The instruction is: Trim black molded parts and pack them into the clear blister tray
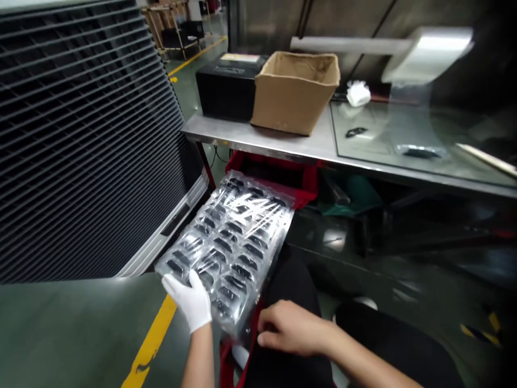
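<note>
A clear plastic tray [232,242] holds rows of small black curved parts, with shiny film over the top. It slants away from me beside my legs. My left hand [189,302], in a white glove, grips the near left corner, thumb over the top; the other fingertips are partly hidden at the edge. Bare and curled, my right hand [288,326] is just off the tray's near right side, beside a red edge [254,323]. Whatever its fingers may hold cannot be made out.
To the left stands a large stack of black ribbed trays [89,145]. A metal bench [291,141] carries a cardboard box [291,99], a black box [230,89] and a roll of clear film [428,54]. Under the bench is a red crate [309,183].
</note>
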Demonstrator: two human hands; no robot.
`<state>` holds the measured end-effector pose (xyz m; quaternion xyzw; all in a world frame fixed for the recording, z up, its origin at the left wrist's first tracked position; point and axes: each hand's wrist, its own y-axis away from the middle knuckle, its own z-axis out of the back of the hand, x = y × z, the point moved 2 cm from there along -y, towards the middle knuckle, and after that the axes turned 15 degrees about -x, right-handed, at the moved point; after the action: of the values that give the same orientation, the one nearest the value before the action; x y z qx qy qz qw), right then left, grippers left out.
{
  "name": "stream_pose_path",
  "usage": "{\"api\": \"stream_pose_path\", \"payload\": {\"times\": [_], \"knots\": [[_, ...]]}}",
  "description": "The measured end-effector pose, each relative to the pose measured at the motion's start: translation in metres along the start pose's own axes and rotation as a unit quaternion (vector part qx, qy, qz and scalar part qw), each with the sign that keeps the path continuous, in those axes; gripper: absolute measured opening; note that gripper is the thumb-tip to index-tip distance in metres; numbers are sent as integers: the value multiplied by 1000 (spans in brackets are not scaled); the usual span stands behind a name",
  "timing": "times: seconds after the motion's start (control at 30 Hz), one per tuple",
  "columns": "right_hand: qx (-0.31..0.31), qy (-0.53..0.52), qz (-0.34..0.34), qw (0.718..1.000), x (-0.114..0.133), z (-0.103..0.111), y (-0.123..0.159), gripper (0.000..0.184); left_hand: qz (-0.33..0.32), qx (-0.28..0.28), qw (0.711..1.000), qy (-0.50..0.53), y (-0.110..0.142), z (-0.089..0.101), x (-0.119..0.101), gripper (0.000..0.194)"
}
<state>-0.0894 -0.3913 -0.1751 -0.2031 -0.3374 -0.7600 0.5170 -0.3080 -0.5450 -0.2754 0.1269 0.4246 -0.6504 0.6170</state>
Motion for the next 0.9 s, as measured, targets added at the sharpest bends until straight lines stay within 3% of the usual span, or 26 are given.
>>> {"api": "stream_pose_path", "payload": {"times": [0.1, 0.2, 0.3, 0.4, 0.5, 0.6, 0.73, 0.9], "knots": [[-93, 66, 67, 991, -1, 92, -74, 28, 8, 10, 1000, -6, -3, 1, -2, 86], [-185, 163, 88, 965, 6, 158, -186, 37, 23, 28, 999, -21, -7, -1, -6, 87], [-176, 230, 131, 948, 10, 180, -290, 31, 55, 34, 997, -51, -9, -4, -8, 88], [-92, 281, 199, 934, 5, 172, -355, 17, 84, 27, 993, -79, -9, -8, -7, 88], [-19, 317, 251, 915, -4, 159, -379, 10, 109, 25, 988, -103, -9, -11, -5, 88], [9, 330, 278, 902, -11, 155, -382, 15, 126, 27, 985, -116, -9, -13, -4, 89], [-9, 312, 289, 905, -12, 162, -375, 15, 140, 28, 982, -120, -9, -13, -2, 90], [-55, 268, 255, 927, -11, 175, -366, 19, 150, 25, 981, -122, -7, -13, -2, 90]]}}
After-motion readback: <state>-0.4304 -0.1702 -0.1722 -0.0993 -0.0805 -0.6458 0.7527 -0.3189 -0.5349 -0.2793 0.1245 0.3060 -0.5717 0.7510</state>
